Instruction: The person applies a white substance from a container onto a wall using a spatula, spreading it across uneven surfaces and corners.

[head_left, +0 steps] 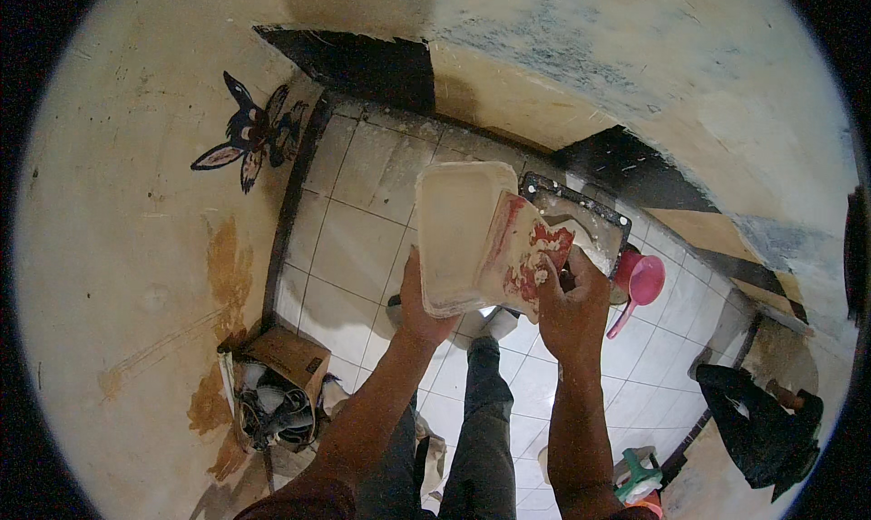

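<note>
My left hand point(425, 304) grips the left lower side of a cream-coloured rectangular plastic tub point(421, 220), its fingers mostly hidden underneath. A pale layer coats the inside of the tub. My right hand point(579, 304) is closed on a flat red putty spreader point(511, 243), thumb on top. Cream putty is smeared over much of the spreader's face, with red showing through. The spreader lies across the tub's right rim, seemingly touching it. Both hands are raised above the tiled floor in front of me.
A black-rimmed, putty-spotted tray point(621, 219) is on the floor beyond my right hand, beside a pink dipper point(646, 279). At left, a cardboard box point(304, 358) holds dark cables. A dark cloth item point(748, 429) is at right. Patchy walls point(136, 202) enclose the white tiles point(340, 239).
</note>
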The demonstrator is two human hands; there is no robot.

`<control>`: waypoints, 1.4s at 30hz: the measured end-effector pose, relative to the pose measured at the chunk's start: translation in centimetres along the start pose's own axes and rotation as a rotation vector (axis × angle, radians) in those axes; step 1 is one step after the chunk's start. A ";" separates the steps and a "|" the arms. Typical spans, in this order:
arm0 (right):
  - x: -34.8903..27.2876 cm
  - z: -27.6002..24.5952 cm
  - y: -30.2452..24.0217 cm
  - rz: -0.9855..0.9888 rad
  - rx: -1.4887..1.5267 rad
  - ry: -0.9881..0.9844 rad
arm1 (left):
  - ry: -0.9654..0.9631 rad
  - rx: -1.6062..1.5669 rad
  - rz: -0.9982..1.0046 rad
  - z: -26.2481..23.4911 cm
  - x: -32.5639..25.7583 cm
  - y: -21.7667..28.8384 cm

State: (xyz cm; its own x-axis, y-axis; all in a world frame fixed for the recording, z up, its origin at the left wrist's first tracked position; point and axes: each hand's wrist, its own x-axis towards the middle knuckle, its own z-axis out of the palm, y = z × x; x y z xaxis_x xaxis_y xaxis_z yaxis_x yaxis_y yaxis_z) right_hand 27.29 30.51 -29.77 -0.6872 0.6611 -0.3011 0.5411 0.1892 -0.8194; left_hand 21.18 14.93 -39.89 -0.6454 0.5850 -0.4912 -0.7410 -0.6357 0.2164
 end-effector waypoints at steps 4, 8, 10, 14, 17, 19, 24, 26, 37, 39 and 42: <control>0.1 0.2 -0.7 -0.006 0.029 -0.038 | 0.003 0.110 0.039 0.0 -0.2 0.1; 0.3 0.6 0.0 -0.014 0.022 -0.057 | 0.042 0.155 -0.025 0.9 -0.8 0.1; 0.3 0.7 -0.4 -0.039 0.057 -0.058 | 0.042 0.177 -0.041 0.9 -0.9 0.1; 0.2 1.1 -0.3 0.027 0.133 -0.058 | 0.077 0.251 -0.049 1.3 -1.0 -0.3; 0.3 1.4 -0.1 0.016 0.151 -0.049 | 0.023 0.253 -0.053 1.4 -1.0 -0.3; 0.3 1.4 -0.2 0.023 0.150 -0.060 | 0.031 0.250 -0.061 1.0 -0.9 -0.4; 0.4 0.7 -0.3 0.019 0.123 -0.083 | 0.013 0.299 -0.063 1.0 -0.9 -1.0; 0.5 0.8 0.2 0.021 0.182 -0.073 | 0.013 0.327 -0.087 1.1 -0.8 -1.3; 1.1 -1.2 3.4 0.195 0.513 -0.149 | 0.099 0.436 -0.181 2.3 -0.1 -3.2; 1.2 -1.9 3.8 0.226 0.667 -0.065 | 0.066 0.517 -0.134 3.0 0.4 -3.6; 1.5 -4.4 5.9 0.191 0.851 -0.067 | -0.049 0.640 -0.028 4.1 1.0 -4.8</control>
State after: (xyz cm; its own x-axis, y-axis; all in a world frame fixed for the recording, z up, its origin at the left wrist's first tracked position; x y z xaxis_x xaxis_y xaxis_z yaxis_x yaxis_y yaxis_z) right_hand 31.54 35.82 -32.92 -0.6634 0.5766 -0.4769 0.1227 -0.5449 -0.8295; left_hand 23.39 20.63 -37.97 -0.6208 0.6288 -0.4682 -0.7121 -0.2025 0.6722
